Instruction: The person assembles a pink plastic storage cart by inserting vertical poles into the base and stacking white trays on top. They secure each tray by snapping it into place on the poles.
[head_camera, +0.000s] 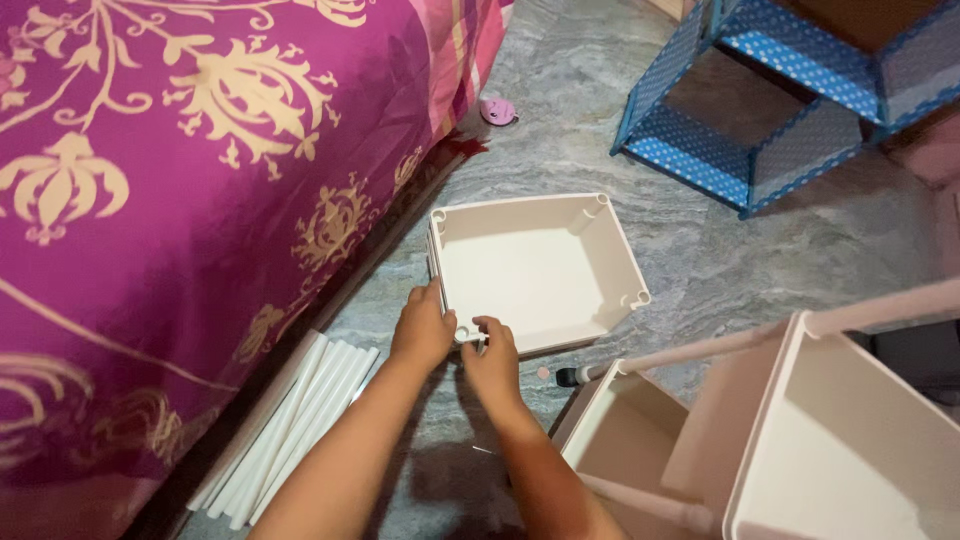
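Note:
A white square plastic tray (600, 262) lies open side up on the grey marbled floor. My left hand (423, 328) grips its near left corner, fingers curled over the rim. My right hand (491, 358) pinches the same corner's socket from the front, fingers closed on the rim. Whether something small sits between those fingers is hidden. More flat white panels seem stacked under the tray's left edge.
A bundle of white tubes (290, 425) lies by the bed with a magenta floral cover (150, 200). A partly built white tiered rack (800, 430) stands at the right. A blue dotted fabric shelf (760, 110) lies at the back; a small pink toy (497, 110) nearby.

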